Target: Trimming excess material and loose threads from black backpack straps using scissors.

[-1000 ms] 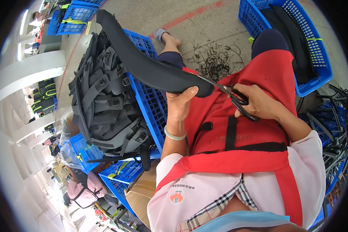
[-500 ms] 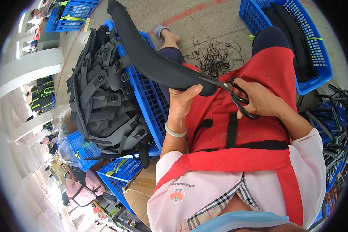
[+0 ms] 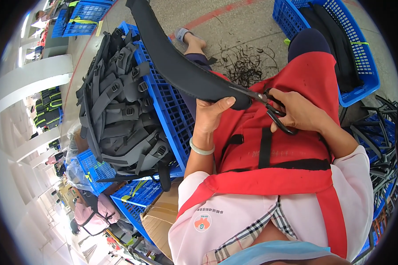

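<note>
My left hand (image 3: 210,115) grips the near end of a long black padded shoulder strap (image 3: 172,57) that rises up and away to the upper left. My right hand (image 3: 298,110) holds black scissors (image 3: 269,108), fingers through the handles, with the blades touching the strap's rounded end next to my left thumb. A pale bangle sits on my left wrist. I sit wearing a red apron (image 3: 274,150) over a pink top.
A stack of grey strap pieces (image 3: 119,110) lies on a blue plastic crate (image 3: 168,106) at my left. Another blue crate (image 3: 340,48) with black pieces stands at the upper right. Black thread trimmings (image 3: 243,64) litter the floor. Black parts (image 3: 384,141) pile at the right.
The strap's far end has swung right and more upright. Both hands have stayed at its near end with the scissors against it.
</note>
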